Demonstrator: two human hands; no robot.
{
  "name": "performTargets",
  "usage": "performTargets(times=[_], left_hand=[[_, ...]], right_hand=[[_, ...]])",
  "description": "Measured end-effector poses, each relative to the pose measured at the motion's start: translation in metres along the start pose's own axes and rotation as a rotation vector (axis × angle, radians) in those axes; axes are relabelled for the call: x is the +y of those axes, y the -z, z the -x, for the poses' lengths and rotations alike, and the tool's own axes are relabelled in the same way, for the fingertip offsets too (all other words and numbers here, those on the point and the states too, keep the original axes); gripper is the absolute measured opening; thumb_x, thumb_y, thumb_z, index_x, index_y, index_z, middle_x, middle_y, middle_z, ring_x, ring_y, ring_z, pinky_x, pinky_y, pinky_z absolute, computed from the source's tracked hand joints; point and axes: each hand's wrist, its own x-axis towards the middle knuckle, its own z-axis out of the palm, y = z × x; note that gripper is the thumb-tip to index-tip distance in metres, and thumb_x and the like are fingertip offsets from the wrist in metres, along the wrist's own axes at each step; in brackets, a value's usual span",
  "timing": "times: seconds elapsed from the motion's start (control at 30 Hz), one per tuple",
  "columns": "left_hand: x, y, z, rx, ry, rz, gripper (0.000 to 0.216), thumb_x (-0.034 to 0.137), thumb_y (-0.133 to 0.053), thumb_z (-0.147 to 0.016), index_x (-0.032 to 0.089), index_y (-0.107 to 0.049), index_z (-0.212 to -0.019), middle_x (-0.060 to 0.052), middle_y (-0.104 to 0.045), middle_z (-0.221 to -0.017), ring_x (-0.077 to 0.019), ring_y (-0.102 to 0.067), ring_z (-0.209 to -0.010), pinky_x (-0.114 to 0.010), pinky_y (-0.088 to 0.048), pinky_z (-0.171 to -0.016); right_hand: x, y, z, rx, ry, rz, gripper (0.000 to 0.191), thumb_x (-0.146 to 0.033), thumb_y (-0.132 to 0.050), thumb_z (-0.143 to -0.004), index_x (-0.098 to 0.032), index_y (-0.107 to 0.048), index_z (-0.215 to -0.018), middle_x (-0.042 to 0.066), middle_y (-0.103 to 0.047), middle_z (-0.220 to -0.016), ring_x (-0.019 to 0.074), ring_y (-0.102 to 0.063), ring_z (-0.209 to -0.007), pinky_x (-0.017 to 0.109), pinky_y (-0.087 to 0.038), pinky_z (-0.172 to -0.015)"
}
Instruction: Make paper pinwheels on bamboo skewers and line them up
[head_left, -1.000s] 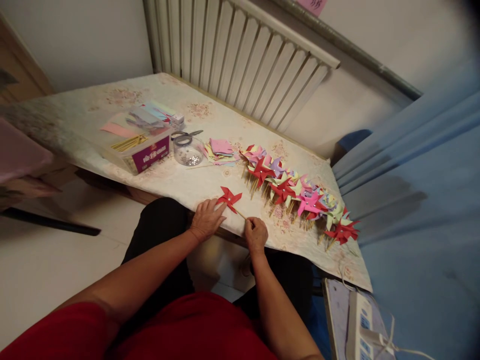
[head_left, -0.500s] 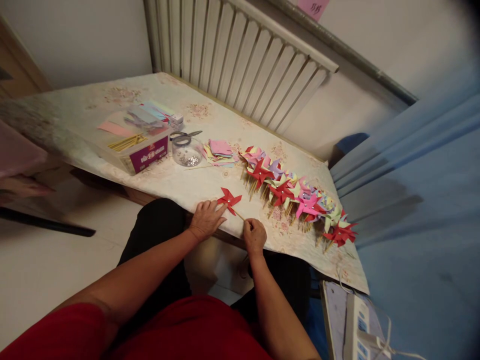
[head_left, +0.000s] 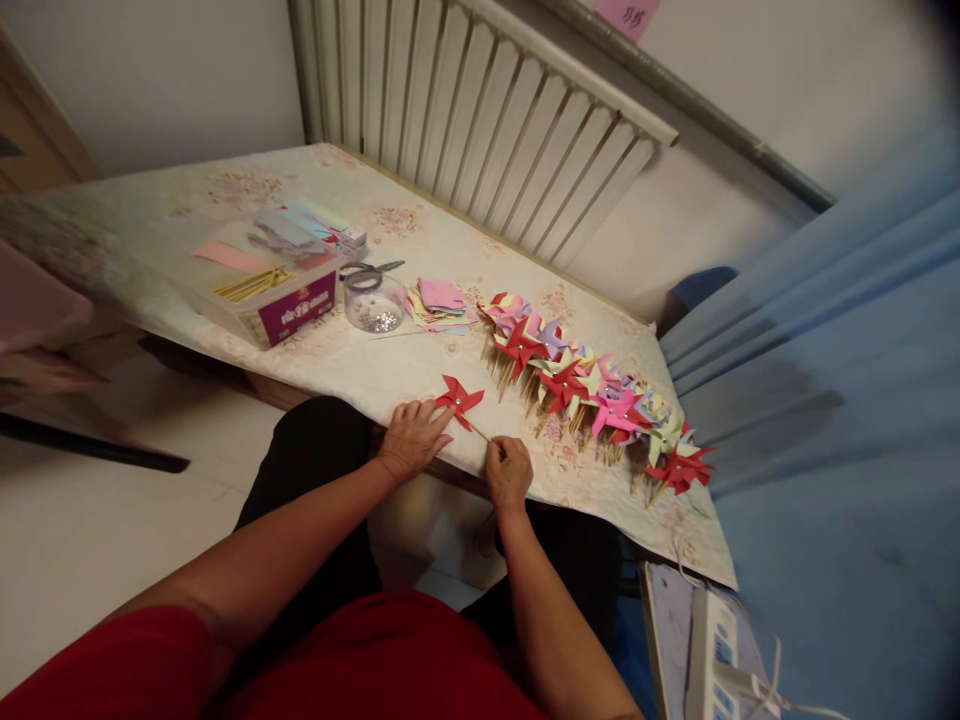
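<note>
- The worktop (head_left: 289, 394), brown along its near edge, wears a pale cloth (head_left: 330, 368) printed with soft, rose-coloured flowers and slightly rumpled at the rim.
- Beyond the plastic box (head_left: 244, 325), a ribbed cream radiator (head_left: 457, 130) stands against a plain, pale wall (head_left: 195, 75).
- Far right of the box, a blue curtain (head_left: 832, 390) hangs in long, loose folds; below it sits a white power strip (head_left: 712, 655) with cords.
- Left of the box, a person's pink sleeve (head_left: 37, 300) and hand show, blurred, above the smooth, pale floor (head_left: 112, 560).
- The box is clear and boxy with a glossy purple label, holding slim yellowish sticks (head_left: 253, 284).
- Right beside the box are a round, see-through bowl (head_left: 355, 314) of tiny shiny bits, dark-handled scissors (head_left: 387, 268) at its far rim, and a loose stack of coloured paper (head_left: 442, 294).
- Well right of the box, pinwheels (head_left: 566, 385) in red, pink, lilac and pale green crowd together, crisp-bladed on thin stems.
- The red pinwheel (head_left: 458, 400) lies right of the box and nearer the wearer, its folded paper blades pointed around a small bright centre.
- The left hand (head_left: 411, 438) lies palm down, fingers extended and slightly apart, tips at a red blade.
- The right hand (head_left: 510, 470) has its fingers clamped on the end of its thin stem (head_left: 478, 431).
</note>
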Motion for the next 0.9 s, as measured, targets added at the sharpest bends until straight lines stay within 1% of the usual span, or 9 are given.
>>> performTargets(times=[0.1, 0.2, 0.27, 0.3, 0.47, 0.57, 0.77, 0.9], left_hand=[[0.0, -0.001, -0.001, 0.066, 0.032, 0.071, 0.057, 0.047, -0.048, -0.091, 0.024, -0.046, -0.143, -0.017, -0.05, -0.134, -0.0328, -0.047, -0.11, -0.047, -0.036, -0.092], [-0.004, 0.001, -0.005, 0.178, 0.143, 0.155, 0.058, 0.045, -0.049, -0.092, 0.017, -0.044, -0.143, -0.018, -0.051, -0.128, -0.0316, -0.046, -0.112, -0.045, -0.039, -0.094], [-0.01, 0.002, -0.01, 0.226, 0.189, 0.195, 0.054, 0.04, -0.05, -0.091, 0.014, -0.047, -0.138, -0.017, -0.053, -0.123, -0.0305, -0.047, -0.111, -0.044, -0.041, -0.094], [-0.013, 0.003, -0.013, 0.232, 0.189, 0.209, 0.051, 0.038, -0.052, -0.09, 0.013, -0.05, -0.135, -0.016, -0.054, -0.12, -0.0301, -0.047, -0.11, -0.044, -0.042, -0.093], [-0.025, -0.001, -0.03, 0.17, 0.107, 0.28, 0.034, 0.031, -0.061, -0.084, 0.017, -0.06, -0.115, -0.012, -0.059, -0.104, -0.0281, -0.05, -0.102, -0.044, -0.045, -0.092], [-0.026, -0.005, -0.039, 0.125, 0.11, 0.296, 0.031, 0.029, -0.063, -0.082, 0.018, -0.062, -0.11, -0.01, -0.06, -0.101, -0.0266, -0.052, -0.102, -0.041, -0.046, -0.094], [-0.023, -0.008, -0.044, -0.007, 0.143, 0.245, 0.032, 0.032, -0.064, -0.082, 0.019, -0.063, -0.112, -0.009, -0.061, -0.103, -0.0252, -0.055, -0.103, -0.037, -0.045, -0.094], [-0.018, -0.002, -0.043, -0.041, 0.144, 0.183, 0.043, 0.037, -0.061, -0.085, 0.019, -0.058, -0.124, -0.01, -0.061, -0.106, -0.0261, -0.056, -0.104, -0.038, -0.045, -0.093]], right_hand=[[0.0, 0.0, 0.0, 0.003, 0.0, 0.01, 0.022, -0.024, -0.049, -0.09, -0.02, -0.068, -0.081, 0.004, -0.061, -0.077, 0.0188, -0.054, -0.079, 0.029, -0.037, -0.076], [0.0, -0.001, 0.0, 0.006, -0.003, 0.014, 0.022, -0.023, -0.048, -0.089, -0.02, -0.068, -0.08, 0.004, -0.061, -0.077, 0.0189, -0.053, -0.079, 0.029, -0.037, -0.075], [-0.001, -0.001, 0.001, 0.011, 0.001, 0.011, 0.022, -0.023, -0.048, -0.089, -0.02, -0.068, -0.079, 0.004, -0.06, -0.077, 0.0188, -0.053, -0.079, 0.029, -0.037, -0.075], [-0.001, -0.002, 0.001, 0.016, 0.004, 0.01, 0.022, -0.023, -0.048, -0.089, -0.02, -0.068, -0.079, 0.004, -0.061, -0.077, 0.0189, -0.053, -0.078, 0.029, -0.037, -0.076], [-0.001, -0.003, 0.001, 0.03, -0.012, 0.016, 0.02, -0.023, -0.05, -0.088, -0.02, -0.068, -0.079, 0.004, -0.061, -0.078, 0.0195, -0.053, -0.08, 0.029, -0.037, -0.077], [-0.002, -0.003, 0.0, 0.02, -0.016, 0.021, 0.02, -0.023, -0.051, -0.088, -0.02, -0.068, -0.079, 0.004, -0.061, -0.077, 0.0196, -0.053, -0.079, 0.029, -0.037, -0.076], [-0.004, -0.001, 0.0, 0.021, -0.019, 0.016, 0.019, -0.023, -0.052, -0.087, -0.019, -0.069, -0.081, 0.004, -0.061, -0.076, 0.0197, -0.052, -0.079, 0.029, -0.037, -0.076], [-0.004, -0.001, 0.0, 0.014, -0.023, 0.003, 0.019, -0.024, -0.053, -0.087, -0.02, -0.07, -0.081, 0.004, -0.062, -0.077, 0.0197, -0.052, -0.079, 0.029, -0.037, -0.076]])
